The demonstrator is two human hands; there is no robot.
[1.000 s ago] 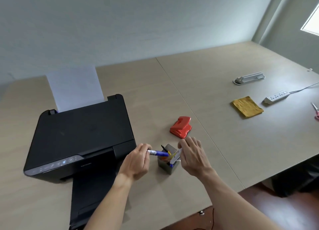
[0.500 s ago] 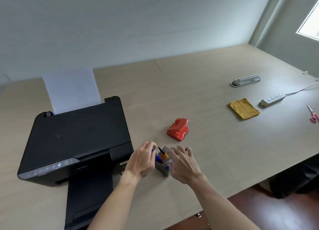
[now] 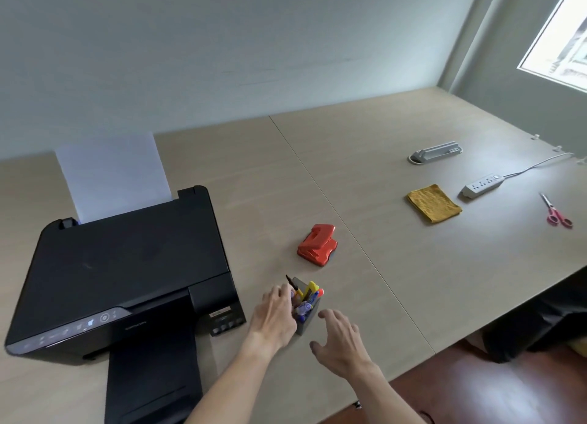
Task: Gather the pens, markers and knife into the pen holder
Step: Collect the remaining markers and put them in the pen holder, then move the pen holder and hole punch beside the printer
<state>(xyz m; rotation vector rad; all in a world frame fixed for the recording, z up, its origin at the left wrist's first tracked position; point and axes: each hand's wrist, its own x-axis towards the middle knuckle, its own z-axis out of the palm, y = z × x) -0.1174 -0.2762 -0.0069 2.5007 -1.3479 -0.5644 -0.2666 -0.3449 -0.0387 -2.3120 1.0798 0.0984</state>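
The grey pen holder (image 3: 310,323) stands on the table in front of the printer's right corner. Several items stick up out of it: a black pen (image 3: 290,282), a yellow-handled knife (image 3: 311,288), a red-tipped marker (image 3: 319,293) and a blue marker (image 3: 303,309). My left hand (image 3: 274,315) lies against the holder's left side, fingers curved loosely by the pens, with nothing seen in its grip. My right hand (image 3: 341,339) hovers just right of the holder, fingers spread, not touching it.
A black printer (image 3: 120,274) with white paper (image 3: 111,172) fills the left. A red hole punch (image 3: 317,245) sits behind the holder. Far right lie a yellow cloth (image 3: 433,202), a power strip (image 3: 481,186), a grey stand (image 3: 435,152) and pink scissors (image 3: 556,215).
My left hand has put the blue marker into the holder and let go of it. My right hand has dropped its white item in and drawn back to the right, now open.
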